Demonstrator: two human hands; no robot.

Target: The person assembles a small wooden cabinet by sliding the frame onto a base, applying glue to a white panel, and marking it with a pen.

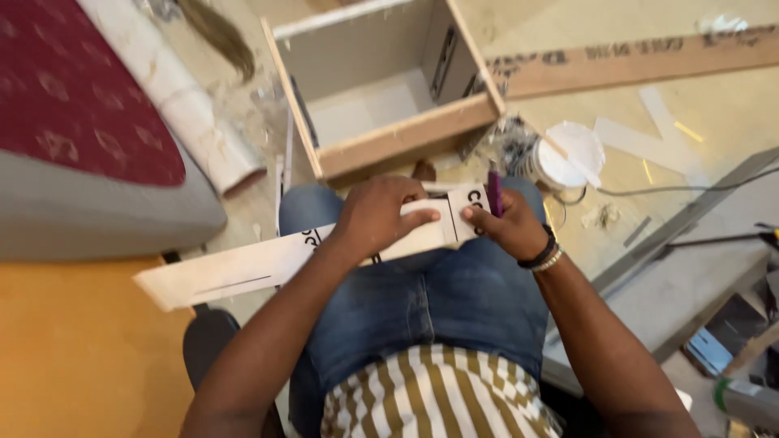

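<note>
Pressing down across the lap, the left hand [375, 217] lies flat on a long pale wooden strip with a dark printed mark near its end [268, 261], its fingers spread over the upper face rather than curled round it, which seems to pin the strip against the blue denim jeans [422, 300] so it cannot slide. The strip runs slantwise over both thighs, its far end jutting out to the person's left above the orange floor patch [73, 349].

Just beside that hand, the right hand [507, 225] has its grip closed on a slim purple marker pen [494, 193], held upright with the lower end down at the strip's right end, seemingly for writing or marking; a beaded bracelet and dark band [545, 255] sit on the wrist.

Beyond the knees, an open unfinished wooden drawer box with pale inner panels [389, 89] rests on the dusty floor, its open side facing the camera. Near it to the right stands a white round plastic tub [568, 154]. A maroon patterned cushion on a grey seat [77, 113] lies well apart, on the person's left.
</note>
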